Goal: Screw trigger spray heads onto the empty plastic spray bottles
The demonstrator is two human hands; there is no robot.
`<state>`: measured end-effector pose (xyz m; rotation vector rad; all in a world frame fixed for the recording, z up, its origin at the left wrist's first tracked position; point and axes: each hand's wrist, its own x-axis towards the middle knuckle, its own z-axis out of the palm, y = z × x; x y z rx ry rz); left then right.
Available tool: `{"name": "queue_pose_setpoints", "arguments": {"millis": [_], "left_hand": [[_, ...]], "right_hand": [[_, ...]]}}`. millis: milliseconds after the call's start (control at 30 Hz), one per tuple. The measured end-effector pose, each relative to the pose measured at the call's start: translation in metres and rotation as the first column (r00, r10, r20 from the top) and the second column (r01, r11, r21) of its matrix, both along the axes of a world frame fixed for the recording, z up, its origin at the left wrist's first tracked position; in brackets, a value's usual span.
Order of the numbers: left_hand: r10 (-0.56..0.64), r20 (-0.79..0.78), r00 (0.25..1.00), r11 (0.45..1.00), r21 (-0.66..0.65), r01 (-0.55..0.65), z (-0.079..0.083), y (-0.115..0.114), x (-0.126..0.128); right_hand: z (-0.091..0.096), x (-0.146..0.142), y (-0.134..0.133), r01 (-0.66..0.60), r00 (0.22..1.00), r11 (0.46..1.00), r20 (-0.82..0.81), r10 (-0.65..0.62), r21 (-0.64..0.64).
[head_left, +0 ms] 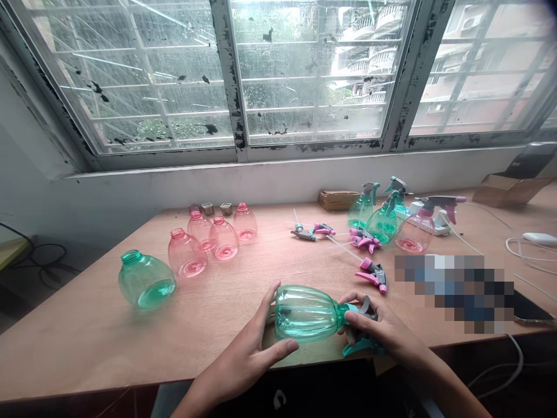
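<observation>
A clear green spray bottle (307, 313) lies sideways in front of me at the table's near edge, its base to the left. My right hand (369, 328) grips it at the neck, where a grey and teal spray head (363, 345) shows partly behind the fingers. Around the base is my left hand (256, 337), thumb and fingers spread; whether its hidden fingers touch the bottle is unclear. Farther left stands a headless green bottle (147, 280). Beyond it are several headless pink bottles (187, 253).
Loose pink and grey spray heads (373, 274) lie mid-table beside a teal one (303, 233). Green bottles with heads (383, 223) and a pink one (415, 232) stand at the back right, near a power strip (441, 223). Cables and a phone (533, 307) are on the right.
</observation>
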<state>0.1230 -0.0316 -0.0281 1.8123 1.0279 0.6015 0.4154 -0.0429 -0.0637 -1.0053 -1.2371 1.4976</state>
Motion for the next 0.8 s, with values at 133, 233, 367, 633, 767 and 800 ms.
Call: {"name": "queue_pose_setpoints", "arguments": {"millis": [133, 233, 367, 633, 767, 800], "left_hand": [[0.005, 0.006, 1.000, 1.000, -0.001, -0.005, 0.0004, -0.0004, 0.0001], [0.004, 0.006, 1.000, 1.000, -0.005, -0.004, 0.0007, -0.0007, 0.0002], [0.003, 0.013, 1.000, 1.000, 0.004, -0.003, 0.0001, -0.0010, 0.0006], [0.001, 0.000, 1.000, 1.000, -0.001, -0.001, 0.0000, -0.0004, 0.0007], [0.013, -0.006, 1.000, 1.000, 0.007, -0.013, 0.0009, -0.0007, 0.0008], [0.014, -0.006, 1.000, 1.000, 0.008, -0.014, 0.0009, -0.0007, 0.0008]], "right_hand": [[0.0000, -0.0005, 0.0002, 0.011, 1.000, 1.000, 0.005, -0.011, -0.011], [0.0002, -0.0005, 0.0000, 0.012, 1.000, 1.000, 0.007, -0.012, -0.011], [-0.0009, 0.0004, 0.0001, 0.009, 1.000, 1.000, 0.001, -0.009, -0.010], [-0.0015, 0.0010, 0.0000, 0.001, 1.000, 1.000, 0.006, -0.001, -0.006], [-0.0015, 0.0013, -0.0003, 0.002, 1.000, 1.000, 0.025, -0.002, -0.003], [-0.0018, 0.0014, -0.0003, 0.002, 1.000, 1.000, 0.026, -0.002, -0.003]]}}
